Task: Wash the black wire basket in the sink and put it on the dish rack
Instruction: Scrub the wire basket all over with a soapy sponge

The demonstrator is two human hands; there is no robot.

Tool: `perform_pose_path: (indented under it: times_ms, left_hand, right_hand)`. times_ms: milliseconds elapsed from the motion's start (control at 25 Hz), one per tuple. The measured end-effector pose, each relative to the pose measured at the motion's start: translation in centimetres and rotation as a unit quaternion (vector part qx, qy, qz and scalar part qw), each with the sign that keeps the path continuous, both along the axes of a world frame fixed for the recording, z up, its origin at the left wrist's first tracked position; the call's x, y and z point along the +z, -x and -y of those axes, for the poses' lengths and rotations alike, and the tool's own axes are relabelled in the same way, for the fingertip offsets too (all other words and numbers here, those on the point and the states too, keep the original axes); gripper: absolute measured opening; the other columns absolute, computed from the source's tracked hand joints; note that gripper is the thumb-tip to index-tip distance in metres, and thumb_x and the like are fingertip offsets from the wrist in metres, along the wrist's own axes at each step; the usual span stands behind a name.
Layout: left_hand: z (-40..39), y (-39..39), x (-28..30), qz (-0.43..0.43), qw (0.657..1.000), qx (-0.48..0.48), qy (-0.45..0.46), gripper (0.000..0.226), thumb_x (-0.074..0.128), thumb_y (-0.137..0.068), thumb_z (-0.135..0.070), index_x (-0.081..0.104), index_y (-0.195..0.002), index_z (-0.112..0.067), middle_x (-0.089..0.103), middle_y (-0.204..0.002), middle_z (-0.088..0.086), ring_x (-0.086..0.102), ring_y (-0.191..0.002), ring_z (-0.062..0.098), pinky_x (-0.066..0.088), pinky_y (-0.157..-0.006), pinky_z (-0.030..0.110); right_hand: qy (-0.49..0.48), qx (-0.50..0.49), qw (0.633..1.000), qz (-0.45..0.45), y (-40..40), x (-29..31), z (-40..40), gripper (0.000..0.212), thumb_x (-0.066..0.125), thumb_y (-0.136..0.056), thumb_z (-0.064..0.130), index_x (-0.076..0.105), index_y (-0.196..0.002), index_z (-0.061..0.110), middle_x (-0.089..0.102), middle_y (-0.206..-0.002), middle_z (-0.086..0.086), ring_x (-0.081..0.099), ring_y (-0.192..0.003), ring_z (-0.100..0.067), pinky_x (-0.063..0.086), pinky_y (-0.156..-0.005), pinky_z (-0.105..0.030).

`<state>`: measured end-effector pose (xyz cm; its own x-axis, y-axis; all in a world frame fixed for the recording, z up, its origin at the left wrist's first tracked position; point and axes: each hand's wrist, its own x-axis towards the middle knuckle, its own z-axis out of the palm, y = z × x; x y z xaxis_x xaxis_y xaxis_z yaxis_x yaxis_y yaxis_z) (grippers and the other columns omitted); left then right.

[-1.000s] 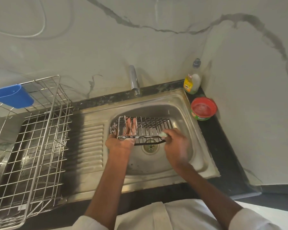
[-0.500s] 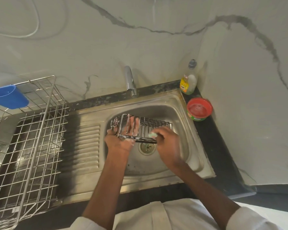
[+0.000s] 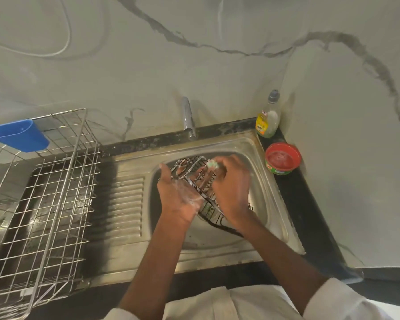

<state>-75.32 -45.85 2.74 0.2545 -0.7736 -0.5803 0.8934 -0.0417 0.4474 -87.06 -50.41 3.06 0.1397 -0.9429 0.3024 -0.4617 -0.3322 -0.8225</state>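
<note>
The black wire basket point(image 3: 195, 181), streaked with white suds, is held tilted over the steel sink point(image 3: 259, 199). My left hand point(image 3: 178, 197), foamy, grips its left rim from below. My right hand point(image 3: 231, 185) reaches across the basket and pinches a pale green scrubber point(image 3: 212, 164) against the wires near the far end. My right wrist covers the basket's near right part. The wire dish rack point(image 3: 56, 192) stands on the counter at the left, apart from both hands.
A chrome tap point(image 3: 188, 117) juts from the back wall over the sink. A dish soap bottle point(image 3: 268, 116) and a red tub of cleaner point(image 3: 282, 158) sit at the back right corner. A blue cup point(image 3: 19, 135) hangs on the rack's far rim. A ribbed drainboard point(image 3: 127, 204) lies between.
The basket has been turned from lying level to tilted end-on. My right hand moved with the scrubber from the near rim up to the far end. My left hand shifted underneath.
</note>
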Motion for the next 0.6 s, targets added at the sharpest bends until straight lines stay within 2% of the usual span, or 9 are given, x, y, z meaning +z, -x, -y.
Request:
perform_pose_path:
  times_ms: [80, 120, 160, 240, 280, 360, 440, 520, 600]
  left_hand:
    - [-0.4, 0.5, 1.0, 0.033, 0.999, -0.022, 0.023, 0.088, 0.041, -0.099, -0.081, 0.068, -0.123, 0.0, 0.07, -0.114, 0.022, 0.073, -0.095, 0.034, 0.065, -0.081, 0.04]
    - [-0.6, 0.5, 1.3, 0.051, 0.998, -0.025, 0.027, 0.087, 0.044, -0.098, -0.08, 0.069, -0.121, -0.001, 0.069, -0.113, 0.021, 0.072, -0.096, 0.034, 0.064, -0.083, 0.04]
    - [-0.7, 0.6, 1.7, 0.078, 0.996, -0.024, 0.019, 0.08, 0.049, -0.098, -0.076, 0.071, -0.121, -0.002, 0.07, -0.117, 0.022, 0.071, -0.103, 0.036, 0.06, -0.09, 0.045]
    - [-0.9, 0.5, 1.6, 0.125, 0.992, -0.026, -0.009, 0.057, 0.061, -0.101, -0.06, 0.073, -0.121, -0.008, 0.072, -0.13, 0.021, 0.069, -0.12, 0.042, 0.056, -0.1, 0.054]
    - [-0.9, 0.3, 1.4, 0.142, 0.989, -0.034, -0.014, 0.042, 0.065, -0.102, -0.048, 0.073, -0.119, -0.01, 0.072, -0.135, 0.021, 0.068, -0.126, 0.044, 0.057, -0.099, 0.056]
    - [-0.8, -0.5, 1.8, 0.162, 0.985, -0.058, 0.003, 0.021, 0.07, -0.101, -0.026, 0.07, -0.116, -0.011, 0.067, -0.141, 0.024, 0.065, -0.129, 0.047, 0.06, -0.096, 0.056]
    - [-0.4, -1.2, 1.7, 0.186, 0.98, -0.068, 0.01, 0.019, 0.072, -0.098, -0.012, 0.067, -0.115, -0.009, 0.066, -0.141, 0.026, 0.07, -0.123, 0.044, 0.062, -0.093, 0.053]
    - [0.1, -0.3, 1.5, 0.295, 0.954, -0.051, 0.009, 0.015, 0.068, -0.101, -0.01, 0.07, -0.116, -0.012, 0.072, -0.133, 0.023, 0.076, -0.114, 0.034, 0.063, -0.09, 0.048]
    - [0.3, 1.0, 0.7, 0.407, 0.913, -0.041, -0.004, 0.021, 0.057, -0.11, -0.025, 0.071, -0.125, -0.02, 0.077, -0.127, 0.012, 0.076, -0.112, 0.026, 0.062, -0.094, 0.045]
  right_hand:
    - [0.032, 0.062, 0.997, -0.027, -0.4, -0.4, -1.4, 0.021, 0.065, -0.085, -0.001, 0.077, -0.097, 0.011, 0.071, -0.095, -0.002, 0.066, -0.077, -0.012, 0.039, -0.063, -0.009]
    - [0.042, 0.082, 0.994, -0.051, -0.1, -1.1, -2.1, 0.022, 0.064, -0.085, 0.0, 0.077, -0.098, 0.013, 0.071, -0.097, 0.0, 0.065, -0.081, -0.012, 0.041, -0.066, -0.011]
    - [0.032, 0.071, 0.995, -0.068, 0.3, -1.6, -2.0, 0.023, 0.065, -0.087, 0.001, 0.077, -0.1, 0.015, 0.07, -0.1, 0.002, 0.064, -0.085, -0.013, 0.041, -0.067, -0.013]
    - [-0.064, -0.009, 0.995, -0.078, 1.7, -2.5, -0.1, 0.024, 0.065, -0.093, 0.004, 0.074, -0.111, 0.017, 0.067, -0.108, 0.0, 0.064, -0.092, -0.015, 0.037, -0.068, -0.017]
    - [-0.133, -0.023, 0.989, -0.061, 2.4, -2.9, 0.8, 0.022, 0.063, -0.097, 0.007, 0.07, -0.116, 0.015, 0.066, -0.111, -0.001, 0.062, -0.093, -0.014, 0.037, -0.069, -0.02]
    - [-0.256, 0.015, 0.967, -0.007, 3.2, -3.5, 1.4, 0.02, 0.054, -0.105, 0.014, 0.061, -0.123, 0.011, 0.063, -0.113, -0.004, 0.058, -0.091, -0.012, 0.039, -0.072, -0.025]
    - [-0.285, 0.049, 0.957, 0.014, 3.2, -3.7, 0.7, 0.022, 0.047, -0.108, 0.018, 0.054, -0.127, 0.009, 0.061, -0.114, -0.004, 0.059, -0.1, -0.019, 0.04, -0.081, -0.03]
    - [-0.275, 0.061, 0.958, 0.052, 2.5, -3.3, 0.1, 0.027, 0.045, -0.108, 0.016, 0.053, -0.134, 0.011, 0.06, -0.122, -0.002, 0.058, -0.112, -0.02, 0.04, -0.089, -0.03]
    - [-0.295, 0.055, 0.947, 0.114, 1.3, -2.7, -0.3, 0.031, 0.044, -0.108, 0.015, 0.052, -0.139, 0.013, 0.058, -0.128, 0.002, 0.055, -0.118, -0.016, 0.039, -0.095, -0.029]
